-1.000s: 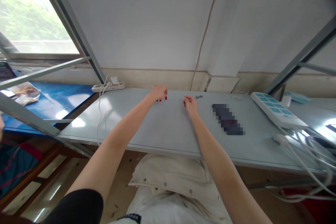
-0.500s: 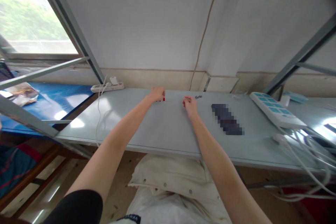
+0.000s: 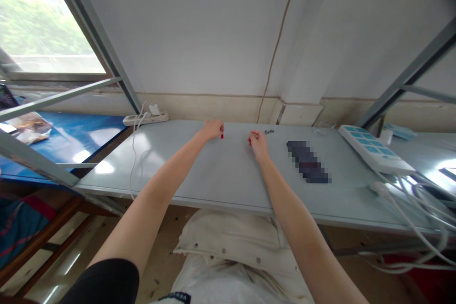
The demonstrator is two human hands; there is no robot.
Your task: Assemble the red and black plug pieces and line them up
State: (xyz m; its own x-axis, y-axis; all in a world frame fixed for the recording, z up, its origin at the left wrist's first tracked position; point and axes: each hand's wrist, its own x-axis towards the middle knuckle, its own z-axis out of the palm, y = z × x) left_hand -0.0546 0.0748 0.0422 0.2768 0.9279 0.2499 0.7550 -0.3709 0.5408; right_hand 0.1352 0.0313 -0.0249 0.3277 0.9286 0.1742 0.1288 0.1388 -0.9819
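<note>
Over the far middle of the grey desk (image 3: pixel 217 171), my left hand (image 3: pixel 213 129) is closed with its fingers bent downward. A tiny red piece (image 3: pixel 222 136) shows at its fingertips; whether it is held or just touched is unclear. To the right, my right hand (image 3: pixel 259 142) is closed in a pinch, with red showing along its fingers, too small to name. A gap of bare desk separates the two hands. Just behind my right hand lies a short row of small dark pieces (image 3: pixel 270 131).
A pixelated dark flat object (image 3: pixel 309 161) lies right of my right forearm. Farther right are a white power strip with blue sockets (image 3: pixel 377 149) and tangled white cables (image 3: pixel 409 213). Another power strip (image 3: pixel 146 118) sits at the back left, its cord hanging over the desk. Metal posts frame both sides.
My left hand has dropped slightly toward the desk, and fewer red and dark bits show beneath it. My right hand has barely moved.
</note>
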